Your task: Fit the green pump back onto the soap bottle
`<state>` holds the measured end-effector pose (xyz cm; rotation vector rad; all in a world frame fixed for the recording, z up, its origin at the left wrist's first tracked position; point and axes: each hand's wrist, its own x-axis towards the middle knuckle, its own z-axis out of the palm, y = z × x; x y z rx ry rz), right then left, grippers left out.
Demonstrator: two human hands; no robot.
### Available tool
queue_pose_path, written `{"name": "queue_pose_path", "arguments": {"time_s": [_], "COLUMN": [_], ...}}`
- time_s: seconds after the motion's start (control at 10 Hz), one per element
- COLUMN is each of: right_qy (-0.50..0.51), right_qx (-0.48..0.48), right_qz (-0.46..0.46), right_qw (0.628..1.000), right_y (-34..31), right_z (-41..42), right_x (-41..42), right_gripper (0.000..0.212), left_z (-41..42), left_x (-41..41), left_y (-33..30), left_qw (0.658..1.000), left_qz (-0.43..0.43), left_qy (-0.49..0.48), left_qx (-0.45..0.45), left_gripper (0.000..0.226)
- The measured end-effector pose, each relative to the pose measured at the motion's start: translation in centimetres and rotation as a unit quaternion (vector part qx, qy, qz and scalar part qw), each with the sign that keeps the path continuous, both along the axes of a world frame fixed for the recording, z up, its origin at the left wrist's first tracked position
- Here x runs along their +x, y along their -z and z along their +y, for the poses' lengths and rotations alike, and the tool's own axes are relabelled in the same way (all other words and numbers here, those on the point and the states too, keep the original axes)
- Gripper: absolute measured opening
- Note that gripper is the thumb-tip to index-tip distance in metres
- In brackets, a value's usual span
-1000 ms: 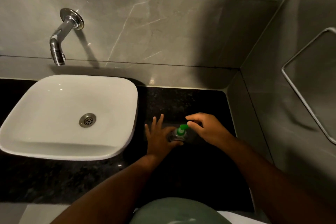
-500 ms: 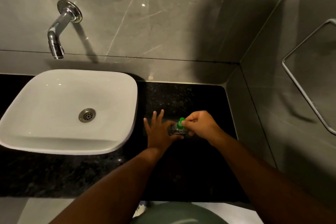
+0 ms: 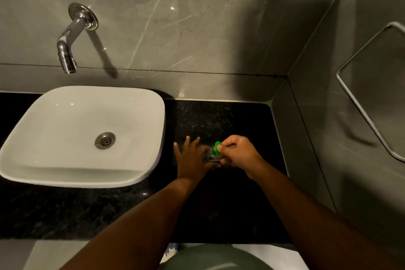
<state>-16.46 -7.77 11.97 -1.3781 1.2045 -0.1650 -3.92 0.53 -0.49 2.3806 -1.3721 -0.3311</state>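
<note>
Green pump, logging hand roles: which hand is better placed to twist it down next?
Right: the right hand pinches the green pump atop the soap bottle; the left hand just holds that bottle.

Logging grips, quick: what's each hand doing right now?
Left hand: holds the soap bottle, outer fingers splayed.
Right hand: pinches the green pump at the bottle's top.

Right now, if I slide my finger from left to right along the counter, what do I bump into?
white sink → left hand → soap bottle → green pump → right hand → metal rail on the side wall
</note>
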Motion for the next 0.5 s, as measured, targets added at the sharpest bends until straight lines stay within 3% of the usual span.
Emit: {"name": "queue_pose_path", "arguments": {"time_s": [0.5], "right_qy": [0.003], "right_qx": [-0.011], "right_qz": [-0.002], "right_qw": [1.0], "right_y": [0.03], "right_z": [0.35], "right_x": [-0.7], "right_gripper": [0.02], "left_z": [0.2], "left_x": [-0.4], "left_y": [-0.46], "left_qw": [1.0], "left_qz": [0.024], "left_qy": [0.0], "left_qx": [-0.002], "left_gripper": [0.07]}}
